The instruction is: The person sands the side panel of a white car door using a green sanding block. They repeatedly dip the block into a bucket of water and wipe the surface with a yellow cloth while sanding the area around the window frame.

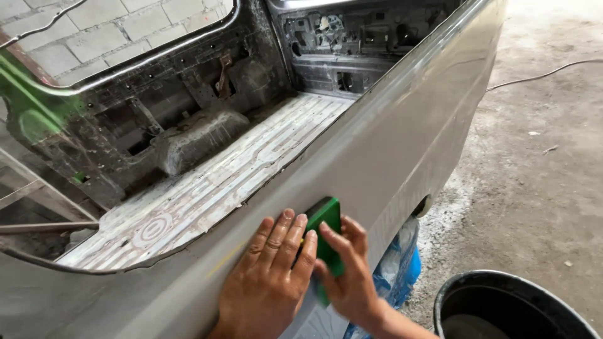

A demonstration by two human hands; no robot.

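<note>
While both hands press against the grey side panel (402,144) of a stripped vehicle body, a green block (328,238) sits flat on the panel between them, near the bottom middle of the view. The left hand (270,279) lies palm-down just left of the block, its fingers close together and straight, their tips touching the block's edge. The right hand (348,276) covers the block's lower part, fingers slightly spread and curled over it. A black bucket (502,301) stands on the dusty floor (540,182) at near right, and blue plastic sheeting (399,270) hangs below the panel. Beyond the panel, the bare ribbed cargo floor (220,182) shows.
</note>
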